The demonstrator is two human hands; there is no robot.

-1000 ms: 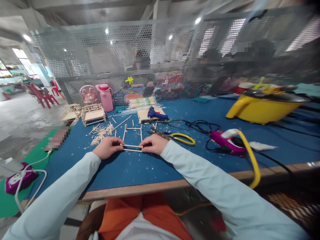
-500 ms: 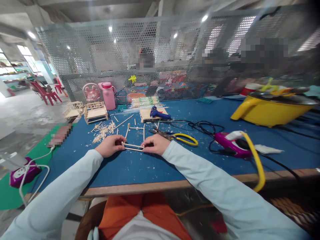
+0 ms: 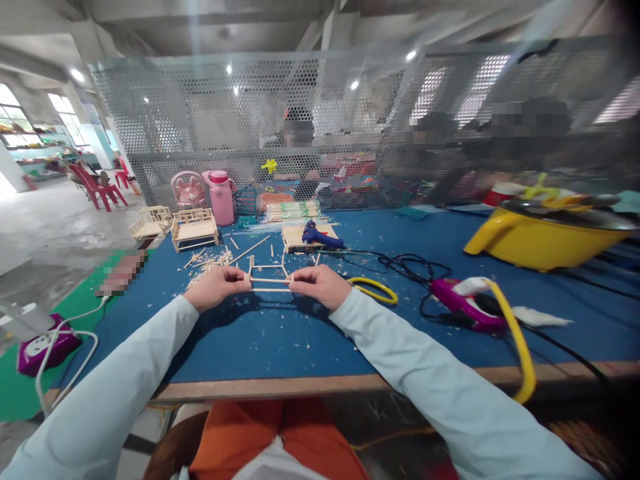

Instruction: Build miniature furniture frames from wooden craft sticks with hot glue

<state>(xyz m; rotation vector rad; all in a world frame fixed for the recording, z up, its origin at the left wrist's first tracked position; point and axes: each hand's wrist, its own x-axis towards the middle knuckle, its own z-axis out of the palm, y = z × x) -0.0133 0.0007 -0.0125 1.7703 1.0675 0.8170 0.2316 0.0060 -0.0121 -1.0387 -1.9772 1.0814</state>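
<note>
Between my two hands is a small frame of thin wooden sticks [image 3: 271,290], its near side toward me and its far side reaching back over the table. My left hand [image 3: 216,287] pinches its left near corner between thumb and fingers. At the right near corner, my right hand [image 3: 321,285] pinches it in the same way. Left of the frame lies a pile of short sticks and scraps [image 3: 213,259]. Scissors with yellow handles [image 3: 375,291] lie just beyond my right hand, which hides their blades. A blue glue gun [image 3: 323,235] rests behind on a flat wooden piece [image 3: 295,241].
Finished-looking miniature wooden benches [image 3: 195,230] stand back left beside a pink flask [image 3: 221,200]. A yellow pot [image 3: 545,233], a purple power strip [image 3: 467,303] and black cables [image 3: 400,263] occupy the right. A perforated metal screen [image 3: 250,127] closes the back; the wooden table edge [image 3: 280,389] is nearest me.
The stick frame has tilted, and its far side now appears nearer to my fingers. My right hand has shifted slightly right, covering the scissors' blades. Both hands keep their pinch.
</note>
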